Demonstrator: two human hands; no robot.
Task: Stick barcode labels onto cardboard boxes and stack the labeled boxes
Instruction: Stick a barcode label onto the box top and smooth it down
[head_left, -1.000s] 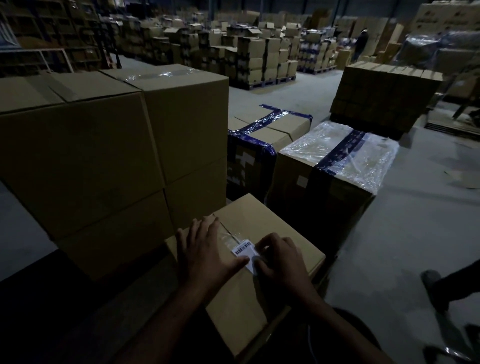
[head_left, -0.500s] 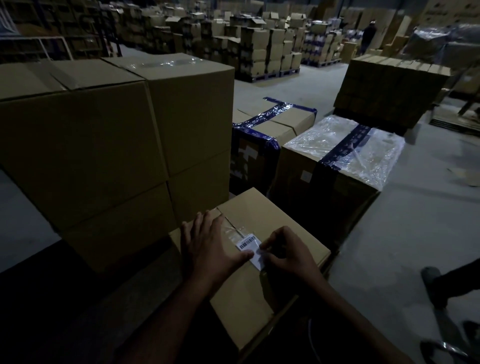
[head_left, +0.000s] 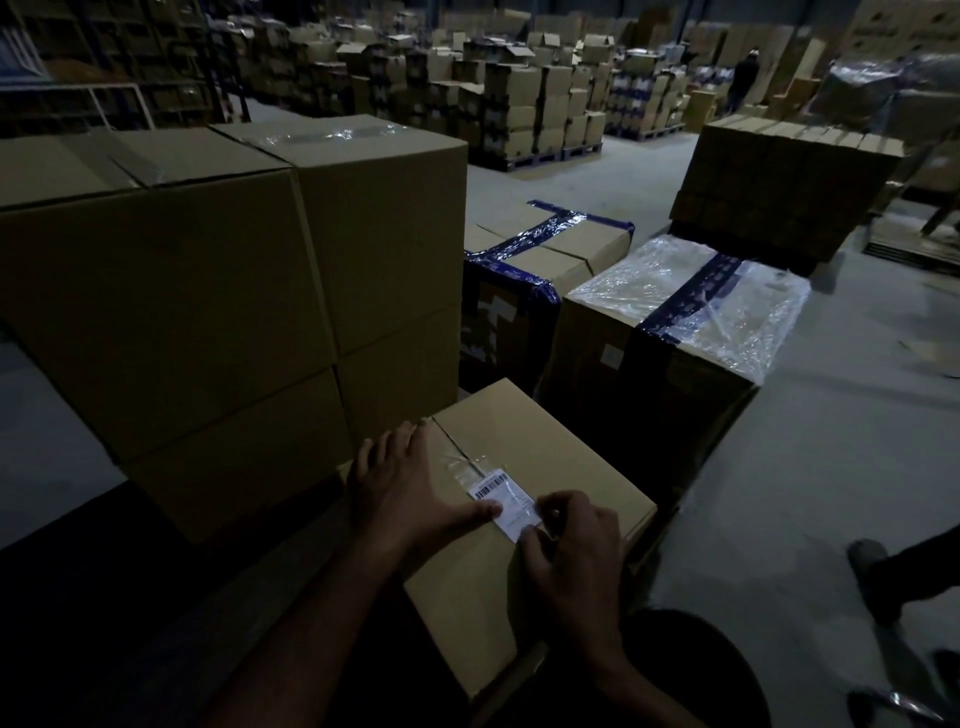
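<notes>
A brown cardboard box (head_left: 561, 452) lies low in front of me, its top seam taped. A white barcode label (head_left: 504, 498) sits on the top, across the tape. My left hand (head_left: 405, 488) lies flat on the box with spread fingers, its thumb pressing the label's left edge. My right hand (head_left: 574, 551) has curled fingers bent over the label's near right corner, fingertips pressing or pinching it; the exact contact is hidden by the fingers.
A tall stack of big cardboard boxes (head_left: 234, 291) stands to the left. Behind are a blue-taped box (head_left: 545, 249) and a plastic-wrapped box (head_left: 685, 301). Another person's leg and shoe (head_left: 883, 571) are at right on the concrete floor. Pallets of boxes fill the background.
The view has drifted slightly. My right hand's fingers have shifted along the label's near edge; the left hand stays flat with its thumb on the label.
</notes>
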